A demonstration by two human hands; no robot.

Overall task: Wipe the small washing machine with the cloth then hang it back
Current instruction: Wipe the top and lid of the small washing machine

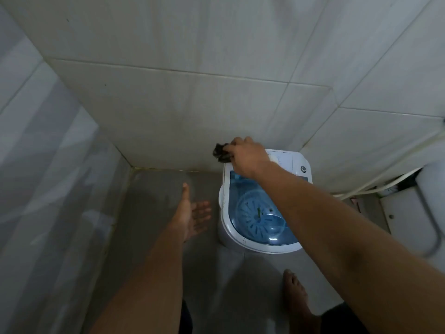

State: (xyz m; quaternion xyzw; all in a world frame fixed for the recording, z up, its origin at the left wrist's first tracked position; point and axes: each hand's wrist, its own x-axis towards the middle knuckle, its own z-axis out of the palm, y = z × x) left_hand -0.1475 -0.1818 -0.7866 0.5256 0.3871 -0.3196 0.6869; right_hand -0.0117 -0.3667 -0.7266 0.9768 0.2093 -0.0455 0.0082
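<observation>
A small white washing machine (298, 162) with a see-through blue lid stands on the floor against the tiled wall. My right hand (248, 156) is shut on a dark bunched cloth (220, 153) at the machine's far left top corner. The cloth sticks out to the left of my fingers, close to the wall. My left hand (191, 213) hangs open over the floor to the left of the machine, palm turned right, holding nothing. My right forearm crosses over the lid and hides part of it.
Tiled walls (192, 104) close in behind and on the right. A pale curtain (48, 177) hangs on the left. A white hose (385, 183) runs along the right wall, with a white fixture (414, 213) beyond. My bare foot (295, 292) stands in front of the machine.
</observation>
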